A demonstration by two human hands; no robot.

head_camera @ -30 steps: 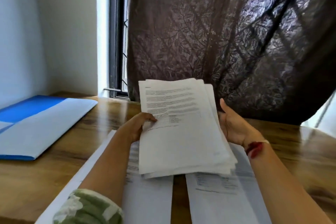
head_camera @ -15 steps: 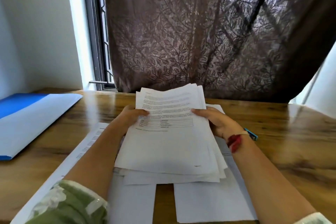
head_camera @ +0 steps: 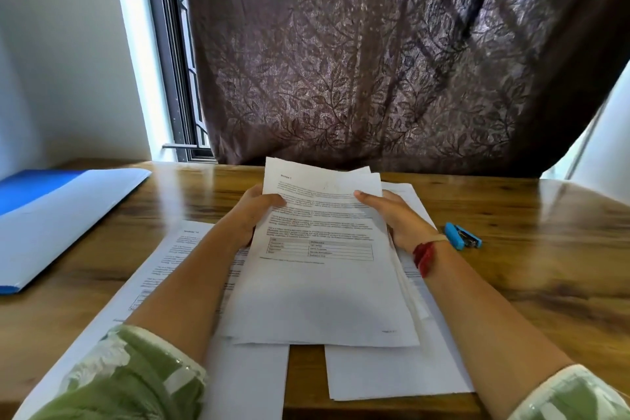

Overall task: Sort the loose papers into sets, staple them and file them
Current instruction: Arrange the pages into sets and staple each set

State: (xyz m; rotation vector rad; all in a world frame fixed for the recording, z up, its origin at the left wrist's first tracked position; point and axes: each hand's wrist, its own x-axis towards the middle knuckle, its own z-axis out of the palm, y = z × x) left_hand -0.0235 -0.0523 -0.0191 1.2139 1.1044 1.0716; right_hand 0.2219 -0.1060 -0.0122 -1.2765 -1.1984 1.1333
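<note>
While I watch the head view, both hands hold one white stack of printed papers [head_camera: 320, 283] over the middle of the brown wooden table [head_camera: 545, 283].

Head view, task's things: the stack's top sheet shows paragraphs of text and a small table. Its far end is raised toward the far edge, and its near end appears to lie on the sheets below.
- Left hand [head_camera: 254, 215]: grips the stack's left edge, thumb pressed on the top sheet. The other fingers are underneath, so I cannot tell how they lie.
- Right hand [head_camera: 399, 218]: pinches the right edge, thumb laid across the top sheet and fingers hidden beneath. A red thread band [head_camera: 424, 256] circles this wrist.
- Flat printed sheets lie under the forearms: a left pile [head_camera: 170, 262] and a right pile [head_camera: 392, 375], both reaching the near edge.
- A small blue stapler [head_camera: 462, 239] lies just right of the right wrist, apart from it.
- A large blue and white folder [head_camera: 51, 225] rests at the far left corner, well apart from the hands.

Progress, as I judge it: sorting is under way, with some sheets dealt out and a thick stack left in hand. I see no staple in any pile. Stapling and filing remain.
</note>
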